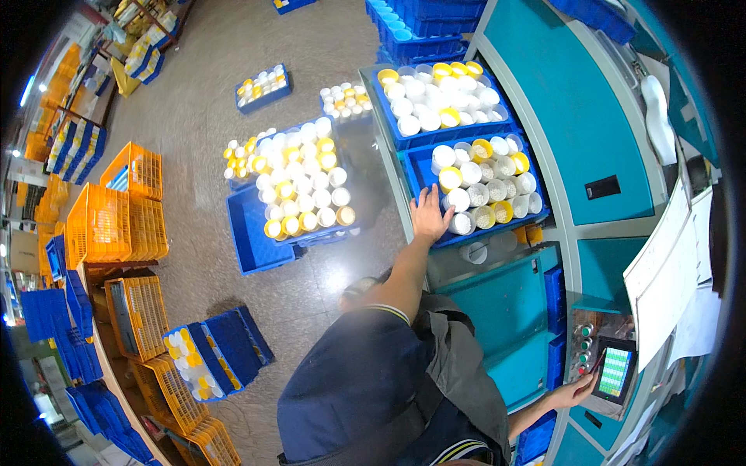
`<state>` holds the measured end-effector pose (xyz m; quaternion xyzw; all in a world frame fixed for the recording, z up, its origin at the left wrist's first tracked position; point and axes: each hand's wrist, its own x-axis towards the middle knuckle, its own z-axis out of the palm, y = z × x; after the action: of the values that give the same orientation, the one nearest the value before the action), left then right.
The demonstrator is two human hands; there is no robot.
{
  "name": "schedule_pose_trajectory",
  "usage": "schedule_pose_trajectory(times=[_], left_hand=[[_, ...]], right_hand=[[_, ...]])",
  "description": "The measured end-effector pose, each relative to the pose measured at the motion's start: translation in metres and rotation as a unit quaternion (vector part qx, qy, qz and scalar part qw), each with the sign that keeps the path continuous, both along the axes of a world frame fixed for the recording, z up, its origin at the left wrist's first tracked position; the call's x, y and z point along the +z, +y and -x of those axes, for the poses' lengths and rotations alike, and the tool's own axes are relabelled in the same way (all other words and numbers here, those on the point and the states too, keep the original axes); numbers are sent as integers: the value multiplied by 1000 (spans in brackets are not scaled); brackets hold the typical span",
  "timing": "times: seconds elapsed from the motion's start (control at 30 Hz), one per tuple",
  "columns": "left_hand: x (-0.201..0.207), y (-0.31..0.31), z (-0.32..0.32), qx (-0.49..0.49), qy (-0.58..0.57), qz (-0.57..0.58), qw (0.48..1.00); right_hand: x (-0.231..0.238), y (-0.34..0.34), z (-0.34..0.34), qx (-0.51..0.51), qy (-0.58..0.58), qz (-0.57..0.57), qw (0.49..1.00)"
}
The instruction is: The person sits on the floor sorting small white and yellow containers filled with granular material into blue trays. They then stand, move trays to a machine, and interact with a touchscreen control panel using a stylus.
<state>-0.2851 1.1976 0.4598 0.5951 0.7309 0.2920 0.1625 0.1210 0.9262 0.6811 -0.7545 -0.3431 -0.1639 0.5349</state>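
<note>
The blue tray (420, 165), a shallow rectangular plastic box, lies flat on the machine's ledge. White and yellow cups (471, 173) stand in rows inside, mouths open, several holding small whitish pieces; a strip along the tray's left side is bare. The left hand (430, 217) rests there beside the cups. Near the right hand (573, 392) sits a black-framed screen (616, 371), lit with green and pale blocks, slightly tilted.

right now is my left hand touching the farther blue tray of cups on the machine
Apart: the head view shows the left hand at the nearer tray, part of which shows between its fingertips and the farther tray.
</note>
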Motion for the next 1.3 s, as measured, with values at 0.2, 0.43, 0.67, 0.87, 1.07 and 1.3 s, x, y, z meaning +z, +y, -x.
schedule_pose_trajectory(times=[0.2,0.43,0.67,0.87,1.07,1.3], left_hand=[[-2,0,0,-9,-7,9,1000],[-5,0,0,-9,21,-5,1000],[-9,-1,1,-3,-9,4,1000],[-12,4,7,-24,34,-51,998],[-21,8,7,-42,104,-58,992],[-22,11,6,-49,127,16,991]], right_hand=[[1,8,9,17,-10,19,1000],[1,8,13,35,-5,33,999],[-2,4,14,-2,0,21,1000],[14,8,32,-23,15,-32,999],[22,-1,29,-124,-17,-20,992],[23,-16,24,-168,-21,-7,986]])
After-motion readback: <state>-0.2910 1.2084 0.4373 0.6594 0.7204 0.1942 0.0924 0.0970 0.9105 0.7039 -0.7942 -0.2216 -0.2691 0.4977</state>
